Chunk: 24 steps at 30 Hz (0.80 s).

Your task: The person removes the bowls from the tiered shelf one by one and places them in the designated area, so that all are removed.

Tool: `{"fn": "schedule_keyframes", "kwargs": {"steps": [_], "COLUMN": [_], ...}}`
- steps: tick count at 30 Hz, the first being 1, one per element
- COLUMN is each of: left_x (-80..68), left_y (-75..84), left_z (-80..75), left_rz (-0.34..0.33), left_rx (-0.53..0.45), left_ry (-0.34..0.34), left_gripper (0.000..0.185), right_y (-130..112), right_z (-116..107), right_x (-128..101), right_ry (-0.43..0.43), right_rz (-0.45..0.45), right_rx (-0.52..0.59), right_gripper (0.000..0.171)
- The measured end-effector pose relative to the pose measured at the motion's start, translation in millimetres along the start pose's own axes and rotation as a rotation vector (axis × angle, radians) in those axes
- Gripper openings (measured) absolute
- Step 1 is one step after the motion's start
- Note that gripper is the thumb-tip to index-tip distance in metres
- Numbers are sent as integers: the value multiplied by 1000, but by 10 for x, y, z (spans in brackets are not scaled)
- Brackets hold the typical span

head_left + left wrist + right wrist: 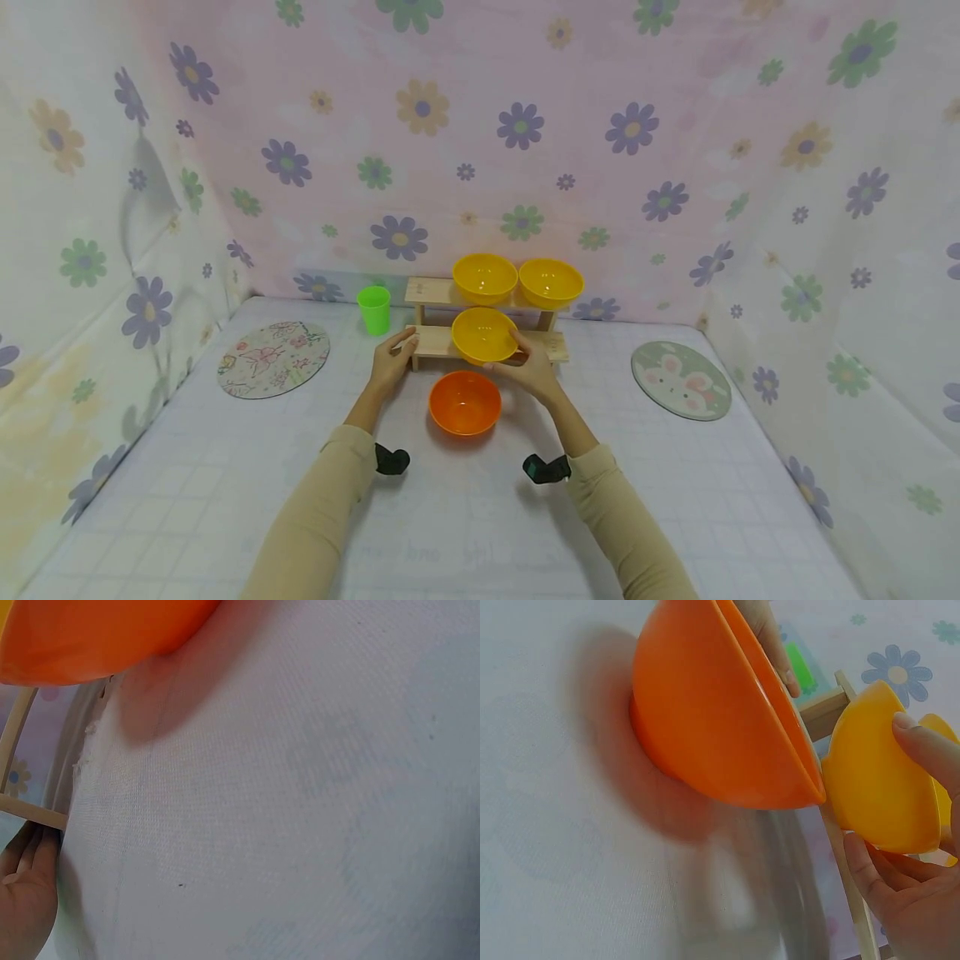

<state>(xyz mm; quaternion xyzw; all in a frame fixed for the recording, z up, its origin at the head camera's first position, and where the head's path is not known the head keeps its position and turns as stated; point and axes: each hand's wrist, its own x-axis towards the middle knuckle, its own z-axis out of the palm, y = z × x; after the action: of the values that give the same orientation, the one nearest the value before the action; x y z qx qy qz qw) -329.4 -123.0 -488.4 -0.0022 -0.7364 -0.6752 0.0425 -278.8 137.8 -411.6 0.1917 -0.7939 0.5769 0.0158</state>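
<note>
A two-tier wooden rack [431, 337] stands at the back middle of the table. Two yellow bowls [484, 277] [551, 282] sit on its top shelf. My right hand [517, 350] grips a third yellow bowl [483, 334] [877, 772] at the lower shelf, thumb [922, 739] on the rim and fingers underneath. My left hand [396, 348] rests against the rack's left end, its straight fingers [34, 851] touching the wooden bar [30, 814]. An orange bowl [465, 402] [90, 637] [712, 720] sits upright on the cloth just in front, between my wrists.
A green cup [374, 309] stands left of the rack. A round floral mat [273, 358] lies at the left and a round rabbit mat [681, 379] at the right. Flowered cloth walls enclose the white checked tablecloth [480, 517] on three sides.
</note>
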Motion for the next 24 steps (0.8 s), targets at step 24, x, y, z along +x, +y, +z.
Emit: {"fn": "schedule_keyframes", "kwargs": {"steps": [24], "left_x": [1], "left_y": [-4], "left_z": [3], "left_rz": [-4], "left_rx": [3], "left_ry": [-2], "left_gripper": [41], "right_y": [381], "right_z": [-296], "right_x": [-218], "right_ry": [41], "right_rz": [59], "right_rx": [6], "right_gripper": [77]}}
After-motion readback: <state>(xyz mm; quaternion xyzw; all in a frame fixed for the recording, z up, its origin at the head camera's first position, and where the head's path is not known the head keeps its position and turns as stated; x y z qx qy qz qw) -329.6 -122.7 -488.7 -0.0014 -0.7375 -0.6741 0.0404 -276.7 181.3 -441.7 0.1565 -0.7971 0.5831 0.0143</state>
